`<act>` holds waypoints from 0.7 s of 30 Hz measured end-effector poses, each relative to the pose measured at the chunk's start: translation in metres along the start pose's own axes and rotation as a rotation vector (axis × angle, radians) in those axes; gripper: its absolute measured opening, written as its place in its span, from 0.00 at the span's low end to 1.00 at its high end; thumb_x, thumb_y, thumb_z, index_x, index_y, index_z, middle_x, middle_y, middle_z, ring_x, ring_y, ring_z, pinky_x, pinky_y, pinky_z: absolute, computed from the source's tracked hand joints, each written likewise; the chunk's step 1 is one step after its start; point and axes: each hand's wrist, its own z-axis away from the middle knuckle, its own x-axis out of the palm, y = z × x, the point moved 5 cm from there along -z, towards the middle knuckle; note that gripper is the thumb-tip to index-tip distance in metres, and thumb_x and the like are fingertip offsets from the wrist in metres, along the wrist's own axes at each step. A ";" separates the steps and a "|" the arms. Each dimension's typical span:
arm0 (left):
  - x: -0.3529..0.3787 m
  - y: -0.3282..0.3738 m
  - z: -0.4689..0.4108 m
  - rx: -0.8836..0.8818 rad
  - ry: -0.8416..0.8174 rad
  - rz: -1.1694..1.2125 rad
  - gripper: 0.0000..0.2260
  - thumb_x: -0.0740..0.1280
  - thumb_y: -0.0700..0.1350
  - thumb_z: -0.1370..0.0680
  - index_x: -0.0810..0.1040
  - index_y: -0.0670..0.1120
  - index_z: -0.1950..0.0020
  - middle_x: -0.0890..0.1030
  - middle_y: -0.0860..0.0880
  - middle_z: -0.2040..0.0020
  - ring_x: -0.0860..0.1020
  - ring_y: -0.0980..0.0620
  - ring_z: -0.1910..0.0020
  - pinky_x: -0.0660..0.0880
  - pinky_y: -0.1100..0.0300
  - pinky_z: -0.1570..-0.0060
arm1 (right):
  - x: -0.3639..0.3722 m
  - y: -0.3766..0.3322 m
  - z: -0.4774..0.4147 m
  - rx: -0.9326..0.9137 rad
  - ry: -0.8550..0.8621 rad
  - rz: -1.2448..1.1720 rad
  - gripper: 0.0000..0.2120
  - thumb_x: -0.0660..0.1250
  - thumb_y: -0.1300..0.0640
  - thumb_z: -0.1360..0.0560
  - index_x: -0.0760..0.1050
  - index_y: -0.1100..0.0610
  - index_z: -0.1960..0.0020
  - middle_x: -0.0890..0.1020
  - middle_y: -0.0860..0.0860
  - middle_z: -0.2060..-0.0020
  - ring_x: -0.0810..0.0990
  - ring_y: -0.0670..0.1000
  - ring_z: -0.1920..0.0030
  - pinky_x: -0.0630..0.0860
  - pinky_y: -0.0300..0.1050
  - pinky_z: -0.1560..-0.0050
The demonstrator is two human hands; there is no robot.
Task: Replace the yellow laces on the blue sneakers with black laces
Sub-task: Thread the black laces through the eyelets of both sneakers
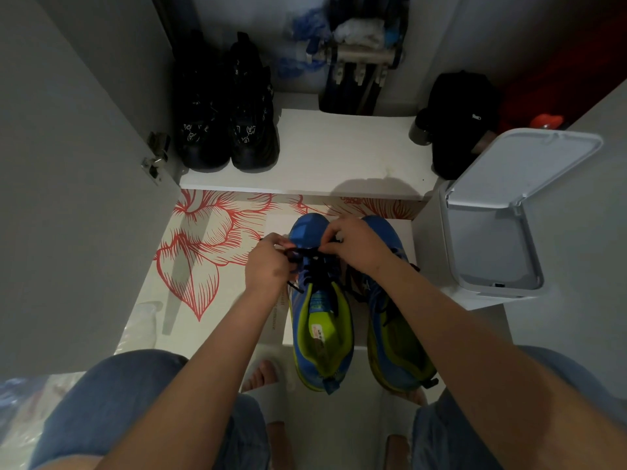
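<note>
My left hand point(268, 262) and right hand point(356, 245) each pinch the black lace point(317, 266) over the left blue sneaker point(322, 320).

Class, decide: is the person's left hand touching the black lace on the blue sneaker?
Touching. The head view shows the left hand pinching the thin black lace over the blue sneaker with lime-green lining.
</note>
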 end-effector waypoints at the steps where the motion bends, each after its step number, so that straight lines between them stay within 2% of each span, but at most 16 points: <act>1: 0.000 0.000 0.000 0.007 0.003 0.007 0.13 0.61 0.25 0.27 0.75 0.42 0.54 0.79 0.40 0.54 0.79 0.41 0.62 0.79 0.43 0.54 | -0.001 0.003 -0.001 0.032 0.030 -0.015 0.05 0.68 0.60 0.26 0.76 0.55 0.60 0.76 0.46 0.59 0.75 0.47 0.56 0.73 0.45 0.51; 4: 0.002 -0.001 -0.001 0.013 0.006 0.015 0.14 0.58 0.27 0.26 0.76 0.43 0.51 0.79 0.42 0.57 0.79 0.41 0.63 0.79 0.42 0.54 | -0.002 0.013 -0.003 0.205 0.098 -0.229 0.06 0.59 0.58 0.20 0.70 0.56 0.55 0.78 0.53 0.56 0.77 0.52 0.63 0.75 0.49 0.56; 6: 0.002 0.000 0.000 0.026 0.008 0.022 0.15 0.56 0.27 0.25 0.76 0.43 0.50 0.78 0.43 0.61 0.76 0.44 0.68 0.78 0.43 0.55 | -0.003 0.014 -0.001 0.315 0.122 -0.477 0.06 0.53 0.59 0.18 0.66 0.60 0.48 0.77 0.54 0.55 0.75 0.52 0.69 0.75 0.41 0.68; 8: 0.003 0.000 0.000 0.077 0.019 -0.012 0.14 0.57 0.29 0.24 0.77 0.44 0.50 0.78 0.45 0.61 0.76 0.46 0.69 0.79 0.44 0.57 | -0.004 0.011 0.002 0.366 0.132 -0.574 0.06 0.51 0.60 0.17 0.64 0.60 0.45 0.76 0.54 0.54 0.74 0.51 0.71 0.73 0.36 0.75; 10: 0.004 0.003 0.001 0.143 0.032 -0.076 0.12 0.59 0.33 0.22 0.79 0.47 0.51 0.79 0.48 0.59 0.78 0.46 0.66 0.80 0.45 0.56 | -0.004 0.009 0.002 0.350 0.104 -0.540 0.06 0.51 0.59 0.17 0.65 0.60 0.45 0.76 0.54 0.52 0.74 0.50 0.70 0.73 0.39 0.70; 13: 0.008 0.007 0.003 0.216 0.052 -0.132 0.12 0.61 0.37 0.21 0.82 0.48 0.53 0.82 0.48 0.52 0.80 0.47 0.58 0.79 0.48 0.53 | -0.004 0.006 0.002 0.305 0.066 -0.463 0.11 0.53 0.57 0.18 0.67 0.62 0.42 0.76 0.55 0.51 0.75 0.50 0.69 0.71 0.44 0.62; 15: 0.011 0.010 0.002 0.251 0.042 -0.174 0.10 0.63 0.37 0.23 0.84 0.47 0.53 0.82 0.48 0.49 0.80 0.47 0.53 0.79 0.49 0.52 | -0.005 0.004 0.001 0.285 0.067 -0.449 0.14 0.55 0.55 0.18 0.68 0.65 0.40 0.76 0.56 0.51 0.75 0.50 0.69 0.71 0.47 0.60; 17: 0.012 0.010 0.000 0.268 0.023 -0.210 0.09 0.66 0.36 0.25 0.84 0.46 0.52 0.81 0.47 0.49 0.80 0.46 0.53 0.79 0.48 0.53 | -0.006 0.003 0.003 0.268 0.063 -0.433 0.15 0.57 0.53 0.19 0.69 0.65 0.41 0.77 0.55 0.52 0.76 0.50 0.68 0.72 0.48 0.57; 21: 0.010 0.010 -0.004 0.268 0.021 -0.288 0.06 0.68 0.37 0.26 0.83 0.45 0.53 0.81 0.45 0.51 0.78 0.49 0.57 0.78 0.54 0.56 | -0.007 0.004 0.007 0.237 0.017 -0.438 0.14 0.67 0.57 0.24 0.72 0.64 0.44 0.77 0.50 0.59 0.78 0.47 0.67 0.75 0.38 0.61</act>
